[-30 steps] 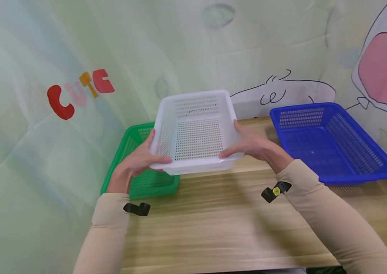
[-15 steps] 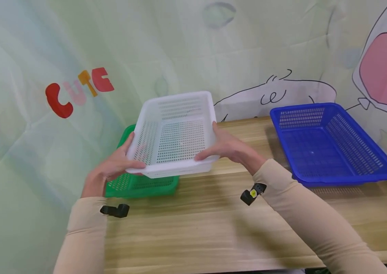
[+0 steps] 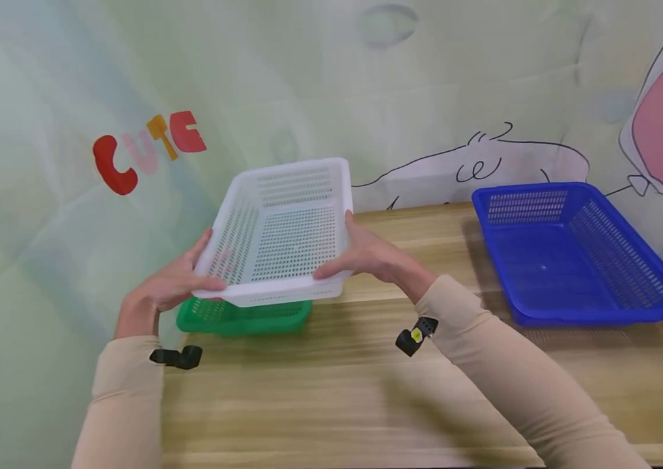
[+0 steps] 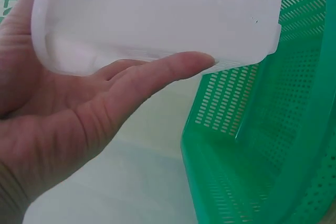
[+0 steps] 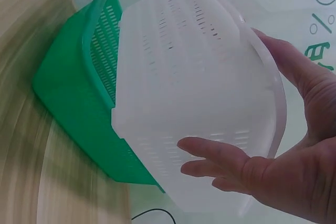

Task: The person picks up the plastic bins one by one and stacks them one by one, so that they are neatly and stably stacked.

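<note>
A white perforated basket (image 3: 281, 231) hangs in the air, held by both hands above a green basket (image 3: 243, 316) that rests at the table's left end. My left hand (image 3: 170, 286) grips its left rim, thumb on top, fingers underneath (image 4: 157, 74). My right hand (image 3: 372, 257) grips the right rim the same way, fingers (image 5: 215, 156) spread under the white basket's (image 5: 194, 93) base. The green basket (image 4: 273, 145) (image 5: 79, 98) is mostly hidden beneath the white one in the head view.
A blue perforated basket (image 3: 578, 251) sits at the right end of the wooden table (image 3: 337, 391). A printed cloth backdrop (image 3: 132, 98) hangs close behind and to the left. Small black wrist cameras (image 3: 413, 335) stick out from both sleeves.
Both hands have carried the white basket leftward and slightly down, from the table's middle to over the green basket. The blue basket has not moved.
</note>
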The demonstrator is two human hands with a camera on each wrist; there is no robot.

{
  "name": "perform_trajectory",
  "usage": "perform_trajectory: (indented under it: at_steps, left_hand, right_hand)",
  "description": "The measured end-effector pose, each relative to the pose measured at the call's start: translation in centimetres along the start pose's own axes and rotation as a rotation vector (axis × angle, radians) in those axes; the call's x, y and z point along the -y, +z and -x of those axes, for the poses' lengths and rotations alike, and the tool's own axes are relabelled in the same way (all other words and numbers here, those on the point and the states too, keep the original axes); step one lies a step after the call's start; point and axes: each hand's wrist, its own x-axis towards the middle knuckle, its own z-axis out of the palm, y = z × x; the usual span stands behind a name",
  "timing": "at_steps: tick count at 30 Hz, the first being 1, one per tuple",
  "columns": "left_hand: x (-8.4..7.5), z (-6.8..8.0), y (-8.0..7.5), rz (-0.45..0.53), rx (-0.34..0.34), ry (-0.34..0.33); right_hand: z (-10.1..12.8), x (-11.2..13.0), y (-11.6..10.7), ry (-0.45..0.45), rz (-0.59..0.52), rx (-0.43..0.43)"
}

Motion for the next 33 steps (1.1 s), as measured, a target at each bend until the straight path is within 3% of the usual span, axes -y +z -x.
perform_trajectory:
  at_steps: [4, 10, 18, 33]
  left_hand:
    - [0.4, 0.6, -0.7, -0.023, -0.011, 0.000]
    - [0.9, 2.1, -2.6, -0.061, -0.018, 0.004]
    - [1.9, 2.6, -4.6, -0.097, -0.007, 0.033]
    - [3.4, 3.7, -6.1, -0.109, 0.011, 0.018]
  right_hand:
    - [-0.4, -0.2, 0.5, -0.046, -0.025, 0.027]
    - [-1.3, 0.1, 1.8, -0.035, -0.013, 0.039]
    - [-2.1, 0.0, 3.0, -0.105, -0.045, 0.070]
    - [-3.1, -1.1, 4.6, -0.138, -0.076, 0.084]
